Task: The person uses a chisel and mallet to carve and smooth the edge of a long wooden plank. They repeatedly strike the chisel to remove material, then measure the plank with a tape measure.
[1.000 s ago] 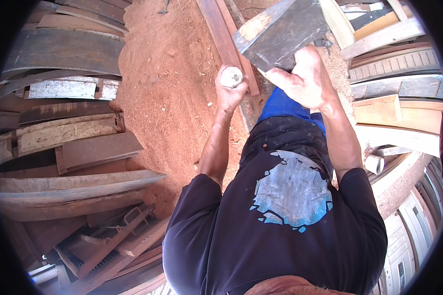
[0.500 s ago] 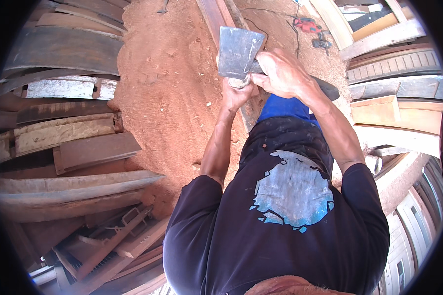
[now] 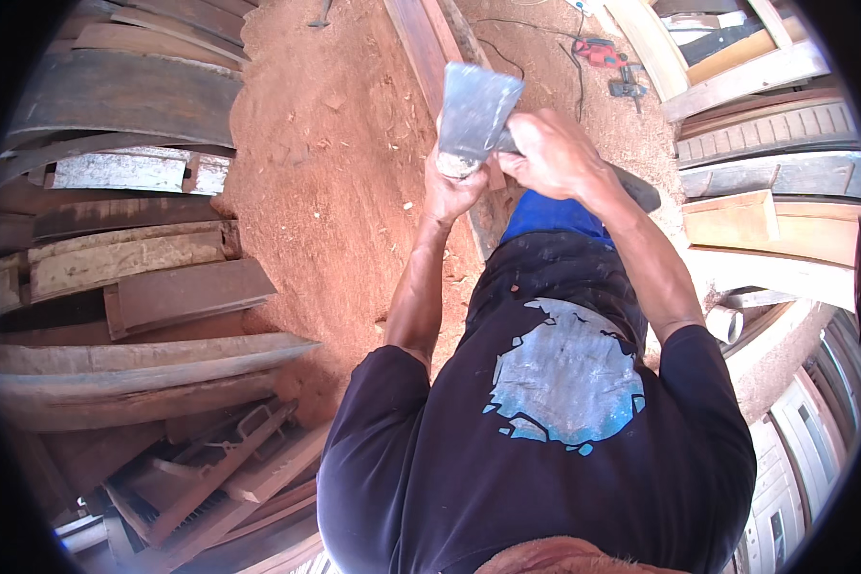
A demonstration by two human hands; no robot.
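Observation:
My right hand [image 3: 557, 153] is closed around the dark handle of a hatchet, close behind its head. The broad grey hatchet blade [image 3: 476, 105] is held up flat in front of me, and the handle's end sticks out beyond my right wrist. Just left of it, my left hand [image 3: 450, 198] is closed on a pale, rounded, stone-like piece [image 3: 458, 165] at the blade's lower edge. The blade hides some of the left fingers, and I cannot tell what the piece is made of.
Long reddish planks [image 3: 413, 43] run away on the dusty ground [image 3: 325, 191] ahead. A red power tool [image 3: 598, 53] with a dark cord lies at the far right. Timber stacks [image 3: 124, 91] line the left, with more boards [image 3: 770, 225] on the right.
The hatchet blade has moved slightly right and down, and its angle has turned. My right hand has shifted with it, while my left hand stays at the blade's lower edge.

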